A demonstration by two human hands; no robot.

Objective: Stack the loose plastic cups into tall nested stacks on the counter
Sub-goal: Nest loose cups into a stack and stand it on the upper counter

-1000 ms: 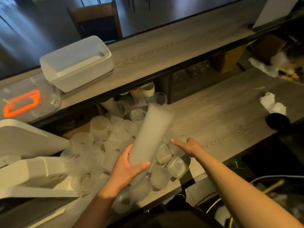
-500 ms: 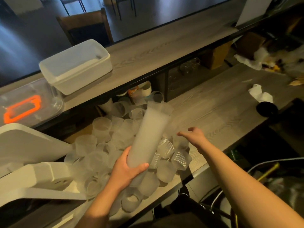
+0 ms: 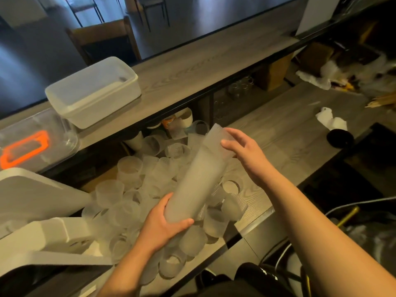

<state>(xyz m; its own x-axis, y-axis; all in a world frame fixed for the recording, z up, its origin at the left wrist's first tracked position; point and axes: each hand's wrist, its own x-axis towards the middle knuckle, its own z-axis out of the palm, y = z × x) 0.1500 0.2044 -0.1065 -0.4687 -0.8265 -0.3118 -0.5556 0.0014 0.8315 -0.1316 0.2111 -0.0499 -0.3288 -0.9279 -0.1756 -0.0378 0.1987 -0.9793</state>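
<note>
Stack (image 3: 199,179): head view shows a tall nested column of frosted cups, tilted, base toward the person and open mouth up and away, held in the air above the pile.
Left hand (image 3: 166,227): fingers wrapped closed around the base of the stack, thumb across the front, carrying it.
Right hand (image 3: 242,150): at the mouth end, fingers (image 3: 230,135) curled over the rim and touching the top cup; whether they clamp it or only steady it I cannot tell.
Pile (image 3: 137,202): loose cups, some upright, some on their sides, crowded on the near left of the surface (image 3: 285,144) below the stack; a few ribbed clear ones lie among the frosted.
Weight: likely very light per cup, and the column still an easy load for one hand.
Stiffness: thin walls probably flex under a squeeze, so a gentle hold looks wise.
Slip: smooth nested plastic may slide apart if the column tips mouth-down; supporting both ends looks right.
Where to hold: base cup for the stack; a loose cup by its rim or side wall.
Fragility: unlikely to shatter, though a hard pinch might crease a rim.
Risk: the pile reaches the near edge, so a nudge could send cups off it.
Elsewhere: white tub (image 3: 94,93) on the upper shelf, well apart.
</note>
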